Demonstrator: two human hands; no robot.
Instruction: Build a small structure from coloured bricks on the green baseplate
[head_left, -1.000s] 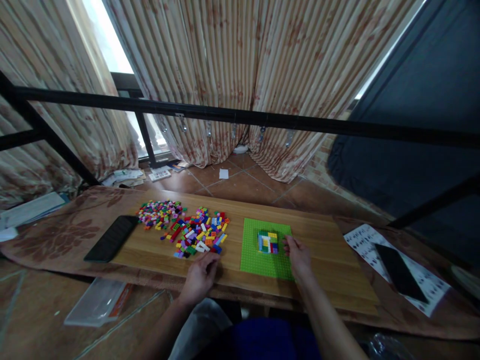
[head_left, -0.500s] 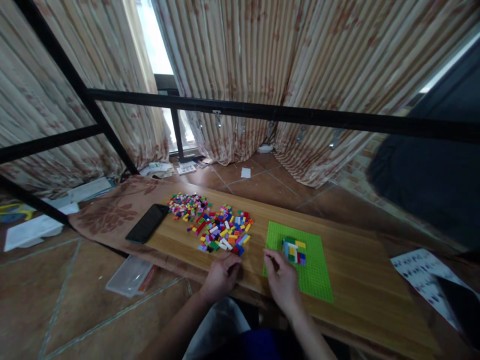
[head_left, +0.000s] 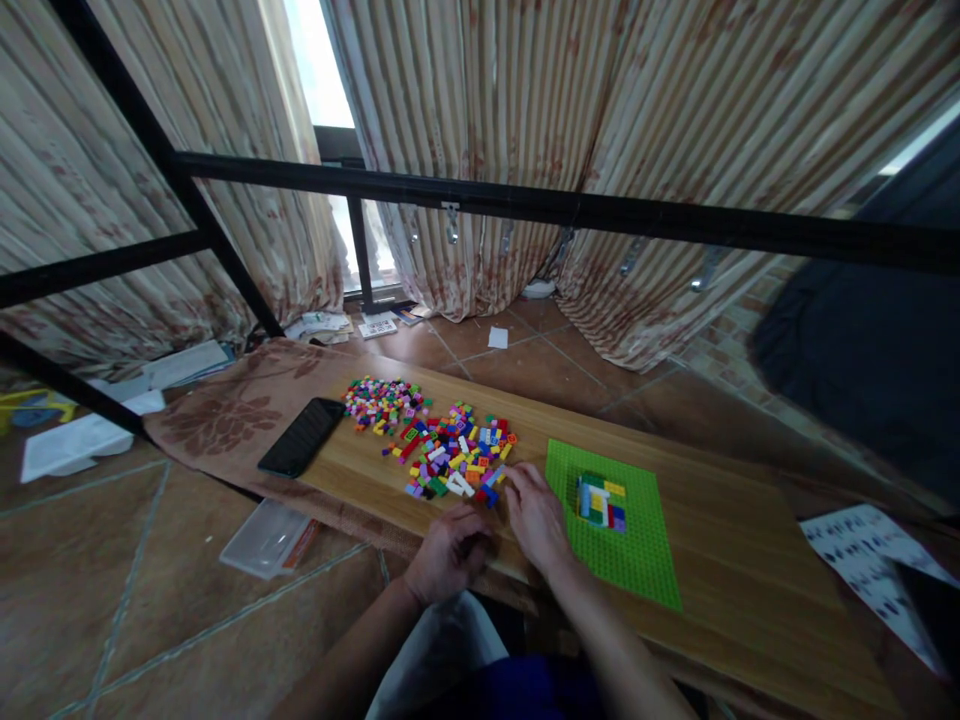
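My right hand (head_left: 534,512) reaches to the right edge of a pile of mixed toy bricks (head_left: 450,450), its fingers extended and slightly apart. My left hand (head_left: 451,548) rests at the table's near edge, just below the pile, with its fingers curled in; whatever is inside them is hidden. To the right of my right hand lies a green baseplate (head_left: 637,560). On it stands a small build of bricks (head_left: 601,502) in green, yellow, white, light blue, red and blue.
A heap of smaller pieces (head_left: 382,400) lies behind the pile. A black phone (head_left: 302,437) sits on the wooden table (head_left: 735,560) at left. A printed sheet (head_left: 862,560) is at far right. A black metal rail (head_left: 510,200) crosses beyond the table, before curtains.
My right hand has moved left, from the baseplate's edge to the brick pile, and its fingers have stretched out. The left hand stays near its place. The view has shifted slightly.
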